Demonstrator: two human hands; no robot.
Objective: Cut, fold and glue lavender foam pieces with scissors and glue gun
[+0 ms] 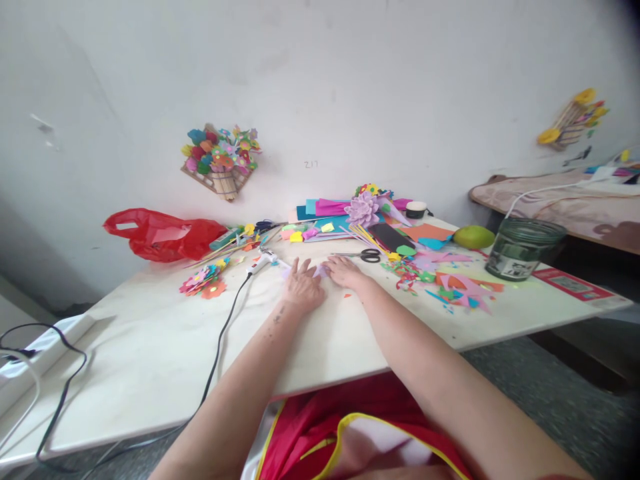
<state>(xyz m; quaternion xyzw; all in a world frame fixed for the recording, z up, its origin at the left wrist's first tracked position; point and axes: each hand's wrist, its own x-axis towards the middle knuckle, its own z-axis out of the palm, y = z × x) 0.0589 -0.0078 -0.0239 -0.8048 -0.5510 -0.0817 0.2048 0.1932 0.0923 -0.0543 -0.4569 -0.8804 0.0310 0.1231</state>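
My left hand (304, 285) lies on the table with its fingers spread, partly over a small lilac sheet piece (320, 271). From the other side, my right hand (344, 272) rests its outstretched fingers on the same piece. Most of that piece is hidden under the hands. Just beyond my right hand lie black-handled scissors (370, 255). Left of my left hand is a white glue gun (260, 264) with a black cord. A tiny orange scrap (347, 295) sits near my right wrist.
Stacked foam flowers (203, 280) and a red plastic bag (165, 235) are at left. Coloured scraps (460, 288), a phone (393, 238), a green fruit (473, 237) and a glass jar (523, 250) stand at right. A lilac flower (363, 209) is at the back; a power strip (45, 347) lies front left.
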